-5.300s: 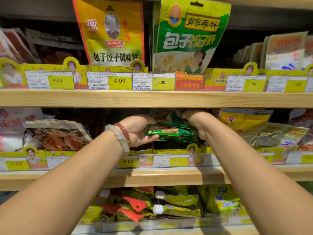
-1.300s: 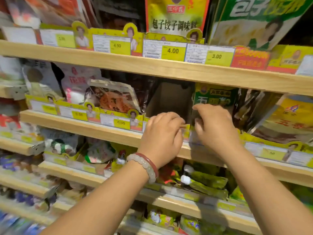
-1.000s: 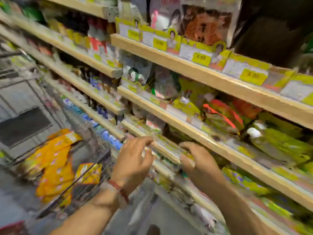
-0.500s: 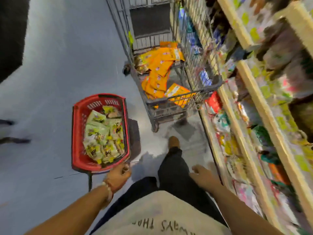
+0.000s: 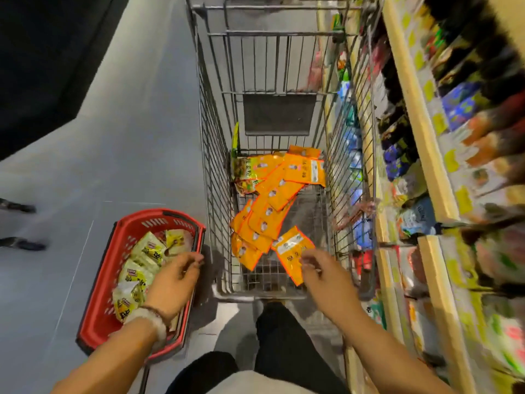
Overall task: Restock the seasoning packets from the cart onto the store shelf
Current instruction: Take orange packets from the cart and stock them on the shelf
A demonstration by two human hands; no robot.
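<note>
My right hand (image 5: 318, 273) hung just over the near end of the cart (image 5: 216, 172), fingers loosely curled and holding nothing; my left hand (image 5: 174, 280) hovered above the red basket (image 5: 96, 291), likewise loose and empty. The orange packets (image 5: 270, 206) lay spread across the cart floor, the nearest one (image 5: 292, 251) just under my right fingers. I judged it best to gather several flat, by their edges, so they wouldn't slide apart. The shelf (image 5: 423, 137) beside me was badly blurred; I couldn't read labels or find the gap.
</note>
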